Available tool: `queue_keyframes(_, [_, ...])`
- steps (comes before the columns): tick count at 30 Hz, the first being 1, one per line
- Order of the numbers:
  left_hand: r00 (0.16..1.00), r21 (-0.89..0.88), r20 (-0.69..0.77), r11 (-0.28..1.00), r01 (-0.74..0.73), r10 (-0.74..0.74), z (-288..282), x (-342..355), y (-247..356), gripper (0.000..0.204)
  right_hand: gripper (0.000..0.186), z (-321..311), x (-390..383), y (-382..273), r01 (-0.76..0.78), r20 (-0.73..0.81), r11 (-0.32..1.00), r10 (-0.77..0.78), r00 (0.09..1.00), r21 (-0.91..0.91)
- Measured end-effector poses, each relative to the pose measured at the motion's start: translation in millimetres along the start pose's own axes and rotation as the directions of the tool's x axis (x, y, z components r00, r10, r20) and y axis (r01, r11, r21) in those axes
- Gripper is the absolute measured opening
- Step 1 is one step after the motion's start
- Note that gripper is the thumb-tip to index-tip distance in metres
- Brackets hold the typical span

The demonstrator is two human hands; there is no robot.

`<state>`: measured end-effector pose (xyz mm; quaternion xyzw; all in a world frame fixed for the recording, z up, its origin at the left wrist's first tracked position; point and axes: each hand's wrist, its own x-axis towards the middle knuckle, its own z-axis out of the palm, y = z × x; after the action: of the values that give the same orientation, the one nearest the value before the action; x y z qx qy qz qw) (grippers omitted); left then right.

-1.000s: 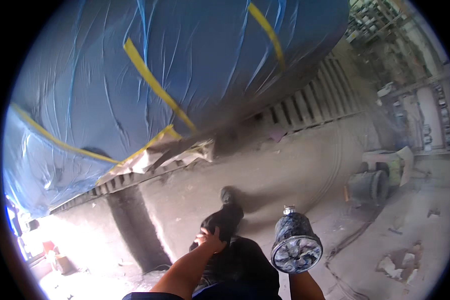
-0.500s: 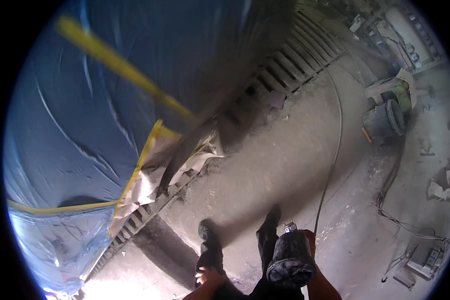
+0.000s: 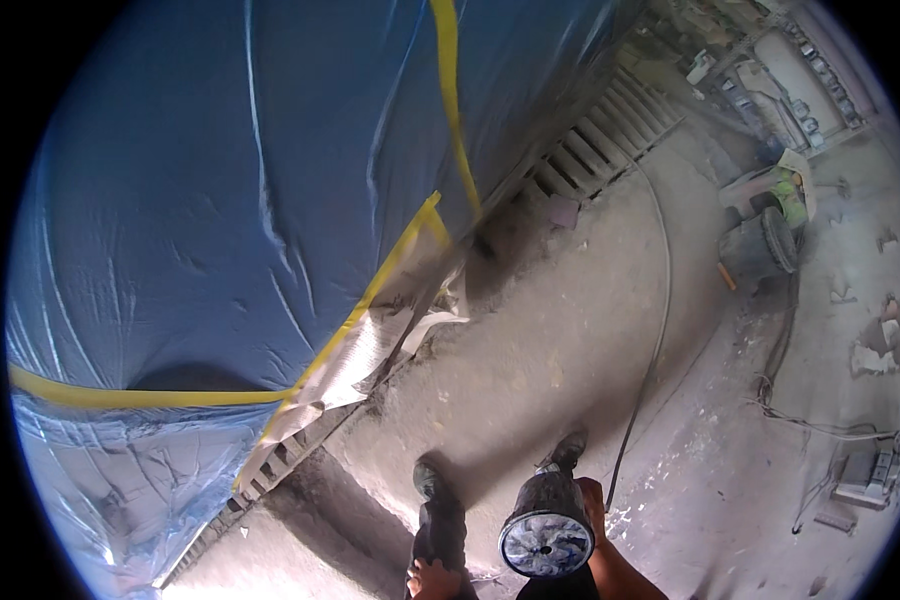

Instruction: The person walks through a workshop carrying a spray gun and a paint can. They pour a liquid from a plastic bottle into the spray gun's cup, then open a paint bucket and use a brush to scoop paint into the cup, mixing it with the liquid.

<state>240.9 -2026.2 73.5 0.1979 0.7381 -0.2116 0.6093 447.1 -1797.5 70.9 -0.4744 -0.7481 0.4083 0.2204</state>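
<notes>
My right hand (image 3: 592,512) is closed on the side of what looks like a hopper spray gun (image 3: 547,535), a dark bucket-shaped vessel. Its round upper end is smeared white and grey, with a small dark spot in the middle. A thin hose (image 3: 660,330) runs from beside this hand up along the floor. Low in the picture, my left hand (image 3: 432,580) rests against my left trouser leg, fingers apart and holding nothing. How the right fingers grip is partly hidden behind the vessel.
Blue plastic sheeting (image 3: 200,250) edged with yellow tape (image 3: 150,398) covers the left side. Crumpled paper (image 3: 360,350) lies along a slatted grating (image 3: 610,135). On the dusty floor at right stand a dark bucket (image 3: 760,245), cables (image 3: 820,428) and a grey metal device (image 3: 863,475).
The view has shifted, with the taped sheeting appearing further right. The spray gun has tipped so its white-smeared round end faces up. My left hand stays by my leg.
</notes>
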Motion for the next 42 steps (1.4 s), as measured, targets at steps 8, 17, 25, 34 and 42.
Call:
queue_keyframes(8, [0.99, 0.13, 0.099, 0.985, -0.117, 0.104, 21.5, 24.5, -13.9, 0.067, 0.035, -60.9, 24.3, -33.7, 0.107, -0.079, 0.994, -0.109, 0.991, -0.026])
queue_keyframes(17, [0.932, 0.292, 0.218, 0.891, -0.346, 0.291, -21.7, 2.8, 19.6, 0.036, 0.023, -195.7, 32.7, -15.9, -0.071, -0.179, 0.991, 0.091, 0.98, 0.114])
queue_keyframes(25, [0.736, 0.475, -0.275, 0.753, -0.455, 0.618, -80.6, -21.1, 110.0, 0.035, 0.014, -355.2, 88.1, -31.4, -0.209, -0.3, 0.9, 0.335, 0.893, 0.381])
queue_keyframes(34, [0.82, -0.13, -0.464, 0.889, -0.438, 0.336, -163.2, -97.2, 229.7, 0.022, 0.007, -525.6, 229.2, -105.2, 0.065, -0.509, 0.745, 0.387, 0.769, 0.664])
queue_keyframes(42, [0.949, -0.631, -0.006, 0.735, -0.249, 0.316, -196.9, -104.4, 321.5, 0.026, 0.031, -647.3, 349.3, -169.7, 0.341, -0.746, 0.843, 0.101, 0.659, 0.416])
